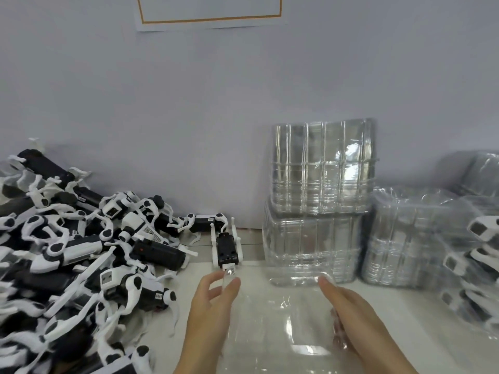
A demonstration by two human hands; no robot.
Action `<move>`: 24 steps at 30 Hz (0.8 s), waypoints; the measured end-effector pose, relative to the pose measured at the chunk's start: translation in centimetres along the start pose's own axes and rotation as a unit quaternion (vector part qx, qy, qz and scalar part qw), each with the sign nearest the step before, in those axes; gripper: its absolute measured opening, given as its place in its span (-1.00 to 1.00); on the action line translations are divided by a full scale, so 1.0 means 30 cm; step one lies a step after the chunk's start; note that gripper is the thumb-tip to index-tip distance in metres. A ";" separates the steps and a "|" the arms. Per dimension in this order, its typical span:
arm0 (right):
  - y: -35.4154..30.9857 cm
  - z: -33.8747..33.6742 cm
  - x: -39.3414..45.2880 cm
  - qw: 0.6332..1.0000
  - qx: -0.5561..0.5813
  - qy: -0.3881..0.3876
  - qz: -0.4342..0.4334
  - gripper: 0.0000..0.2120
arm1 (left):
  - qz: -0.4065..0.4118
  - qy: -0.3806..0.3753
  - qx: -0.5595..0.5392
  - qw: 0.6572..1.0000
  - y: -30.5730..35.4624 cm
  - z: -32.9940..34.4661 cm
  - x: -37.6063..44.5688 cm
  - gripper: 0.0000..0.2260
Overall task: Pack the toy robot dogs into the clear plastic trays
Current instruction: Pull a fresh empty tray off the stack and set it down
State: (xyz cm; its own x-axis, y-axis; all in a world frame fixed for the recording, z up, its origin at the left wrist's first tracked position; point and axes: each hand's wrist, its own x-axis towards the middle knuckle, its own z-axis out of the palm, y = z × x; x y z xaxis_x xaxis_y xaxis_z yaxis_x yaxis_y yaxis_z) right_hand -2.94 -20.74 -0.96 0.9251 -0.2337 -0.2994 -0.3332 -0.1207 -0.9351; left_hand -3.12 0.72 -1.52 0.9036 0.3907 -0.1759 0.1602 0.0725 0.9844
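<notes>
From the head camera, the step in hand looks like readying one clear tray [280,327] for loading: it lies flat on the counter [405,309] right in front of the person, with no dog in it yet as far as the glare lets me tell. The left hand [213,300] is at the tray's left edge, its fingers [229,287] loosely curled and seeming to pinch the rim or a clear flap at the far left corner. The right hand [348,306] lies along the tray's right side with fingers nearly straight, the fingertip resting at the far right corner; whether it grips the edge or only steadies it I cannot tell.

The dogs wait in a heap [70,247] left of the tray, and one stray dog [226,249] lies just beyond the tray's far left corner, near the left fingertips. Behind the tray stand stacks of trays [321,201], and to its right, filled packs [475,265].

The next move, I judge, calls for freeing the left hand and taking the stray dog, then turning it so body and legs match the moulded hollow. The tray is thin and slippery, so the right hand should hold it down.
</notes>
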 end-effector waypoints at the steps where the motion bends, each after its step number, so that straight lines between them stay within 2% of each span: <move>1: 0.006 0.003 -0.003 1.000 0.017 0.004 -0.008 -0.30 | 0.000 0.008 -0.011 1.000 -0.005 -0.003 -0.004 -0.86; 3: 0.015 0.011 -0.010 0.999 0.045 -0.001 -0.028 -0.40 | -0.002 0.024 -0.034 0.999 -0.017 -0.007 -0.007 -0.86; 5: 0.019 0.022 -0.018 0.997 0.065 -0.009 -0.049 -0.61 | -0.004 0.034 -0.053 0.998 -0.024 -0.008 -0.003 -0.88; 7: 0.020 0.031 -0.020 0.997 0.058 0.001 -0.059 -0.78 | -0.010 0.031 -0.071 0.997 -0.029 -0.008 0.005 -0.95; 8: 0.020 0.034 -0.020 0.997 0.052 0.009 -0.060 -0.81 | -0.012 0.024 -0.073 0.997 -0.032 -0.009 0.010 -0.95; 12: 0.023 0.031 -0.022 0.998 0.018 0.019 -0.054 -0.68 | -0.017 0.008 -0.055 0.998 -0.048 -0.011 0.020 -0.89; 17: 0.015 0.024 -0.019 0.997 -0.027 0.023 -0.076 -0.72 | -0.004 0.016 -0.029 0.999 -0.044 -0.006 0.024 -0.90; 24: 0.007 0.008 -0.007 0.990 -0.116 0.016 -0.079 -0.58 | 0.025 0.007 0.052 0.998 -0.037 -0.002 0.035 -0.84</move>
State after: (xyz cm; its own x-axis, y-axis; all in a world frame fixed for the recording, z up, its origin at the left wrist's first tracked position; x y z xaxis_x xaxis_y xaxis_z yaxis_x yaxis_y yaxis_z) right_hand -3.15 -20.48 -1.15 0.9639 -0.2241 -0.1438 -0.2214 -0.3748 -0.9003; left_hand -2.36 1.12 -2.78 0.9059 0.4042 -0.1265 0.1569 -0.0429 0.9867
